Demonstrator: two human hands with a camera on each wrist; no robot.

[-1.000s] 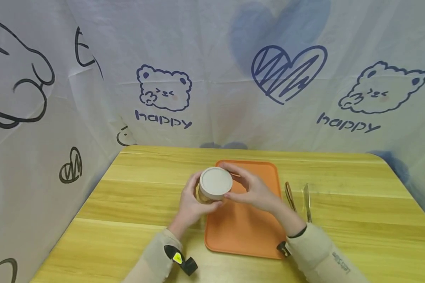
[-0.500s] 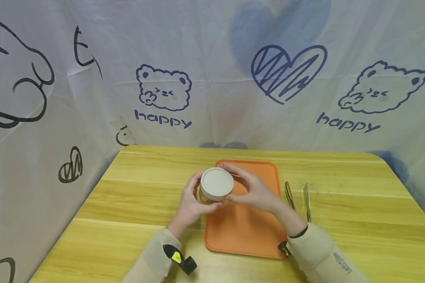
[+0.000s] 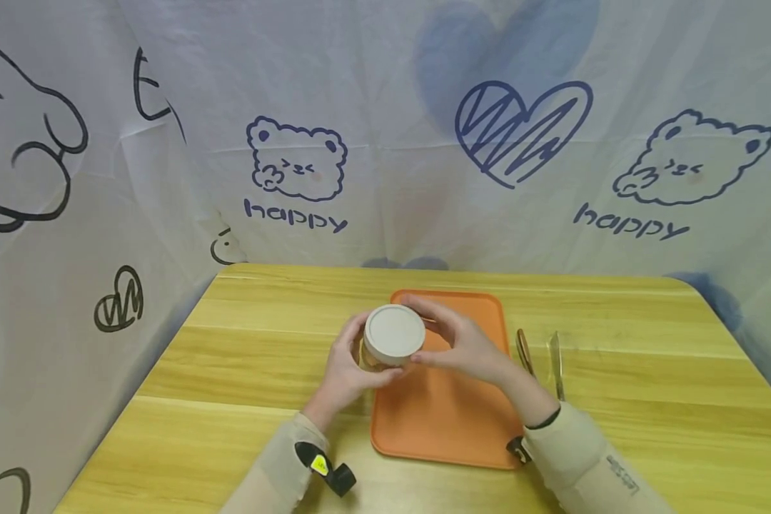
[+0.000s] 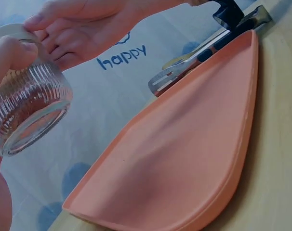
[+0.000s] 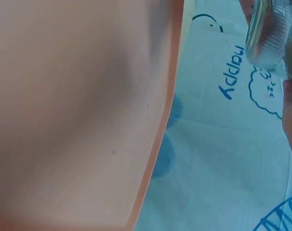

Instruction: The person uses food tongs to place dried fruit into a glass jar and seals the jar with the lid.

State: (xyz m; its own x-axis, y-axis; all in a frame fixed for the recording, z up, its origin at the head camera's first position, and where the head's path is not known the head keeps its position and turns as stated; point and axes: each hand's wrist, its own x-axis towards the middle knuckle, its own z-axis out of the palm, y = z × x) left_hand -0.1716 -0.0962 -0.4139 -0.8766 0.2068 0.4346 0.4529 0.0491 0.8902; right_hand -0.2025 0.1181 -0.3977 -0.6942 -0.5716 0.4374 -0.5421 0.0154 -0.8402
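A ribbed clear glass jar (image 4: 33,101) with a pale flat lid (image 3: 395,332) is held up over the left side of an orange tray (image 3: 446,428). My left hand (image 3: 347,365) wraps round the jar's body, thumb at the near side. From the right, my right hand (image 3: 465,350) spans the lid, thumb at its near edge and fingers at its far edge. The lid sits on the jar's mouth. In the left wrist view the jar's base hangs clear of the tray, and both hands meet near its top. The right wrist view catches only part of the glass jar (image 5: 271,36).
Right of the tray, on the wooden table (image 3: 649,357), lie a brown-handled utensil (image 3: 525,353) and a knife (image 3: 557,360), partly hidden by the right forearm. Slotted metal tongs (image 4: 177,72) show beyond the tray in the left wrist view. Printed white cloth (image 3: 385,86) hangs behind the table.
The jar and its lid have shifted very slightly to the right. Both hands keep the same hold.
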